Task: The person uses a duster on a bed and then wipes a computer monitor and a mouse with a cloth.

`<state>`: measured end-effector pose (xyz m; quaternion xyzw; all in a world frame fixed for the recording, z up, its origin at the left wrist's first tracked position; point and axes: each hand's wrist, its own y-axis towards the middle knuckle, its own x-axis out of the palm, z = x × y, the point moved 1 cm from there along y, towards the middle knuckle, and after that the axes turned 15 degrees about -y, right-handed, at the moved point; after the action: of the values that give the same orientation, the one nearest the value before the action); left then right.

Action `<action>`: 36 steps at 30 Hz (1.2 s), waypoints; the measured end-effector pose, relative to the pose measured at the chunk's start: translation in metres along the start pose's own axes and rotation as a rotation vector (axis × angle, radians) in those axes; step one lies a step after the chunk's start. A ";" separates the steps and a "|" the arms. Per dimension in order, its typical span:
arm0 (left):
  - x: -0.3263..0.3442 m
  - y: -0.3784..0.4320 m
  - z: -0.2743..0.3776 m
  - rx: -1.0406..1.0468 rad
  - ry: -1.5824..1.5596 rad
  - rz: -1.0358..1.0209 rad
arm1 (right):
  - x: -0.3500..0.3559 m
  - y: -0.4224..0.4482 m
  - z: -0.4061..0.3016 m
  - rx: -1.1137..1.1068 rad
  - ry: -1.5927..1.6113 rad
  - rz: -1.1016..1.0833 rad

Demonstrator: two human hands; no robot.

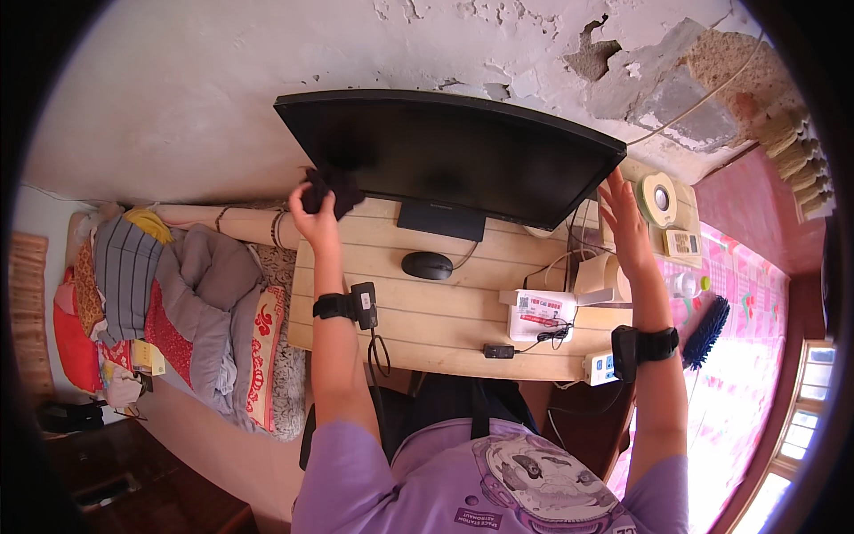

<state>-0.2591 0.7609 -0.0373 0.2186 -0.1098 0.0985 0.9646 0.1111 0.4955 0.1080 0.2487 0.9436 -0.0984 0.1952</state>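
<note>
A wide black monitor (pixel 454 160) stands on a wooden slatted table (pixel 373 320) with its dark screen towards me. My left hand (pixel 315 217) grips a crumpled dark cloth (pixel 337 193) against the monitor's lower left corner. At the opposite side, my right hand (pixel 626 217) is raised with its fingers extended and apart. Its fingertips are by the monitor's right edge; whether they touch it I cannot tell. Below the screen is the monitor's dark base (pixel 440 221), and a black computer mouse (pixel 427 265) lies in front of it.
A white router (pixel 540 324) with printed writing, a cable adapter (pixel 499 351) and a power strip (pixel 598 368) are at the table's right. A clear bottle (pixel 684 285) and blue duster (pixel 707 334) lie farther right. Bedding (pixel 207 287) is piled left. Behind is a peeling wall (pixel 200 100).
</note>
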 end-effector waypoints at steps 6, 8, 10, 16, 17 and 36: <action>0.069 0.024 0.071 0.053 -0.382 0.076 | 0.003 0.001 -0.001 0.002 -0.013 -0.015; 0.084 0.020 0.068 0.118 -0.320 0.096 | 0.008 -0.001 -0.008 -0.007 -0.006 -0.012; 0.110 -0.006 0.070 0.220 -0.239 0.062 | 0.003 0.002 -0.004 -0.011 -0.011 -0.009; 0.195 -0.118 0.109 0.544 0.082 -0.495 | -0.003 0.005 0.002 0.006 -0.013 0.007; 0.201 -0.132 0.107 0.530 0.098 -0.625 | 0.000 0.007 0.002 0.009 0.004 0.013; 0.070 -0.007 0.032 0.293 0.284 0.102 | 0.000 0.005 0.003 -0.009 0.018 0.005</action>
<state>-0.1959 0.7500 0.0059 0.3345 0.0316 0.1919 0.9221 0.1144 0.4989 0.1053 0.2509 0.9452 -0.0917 0.1879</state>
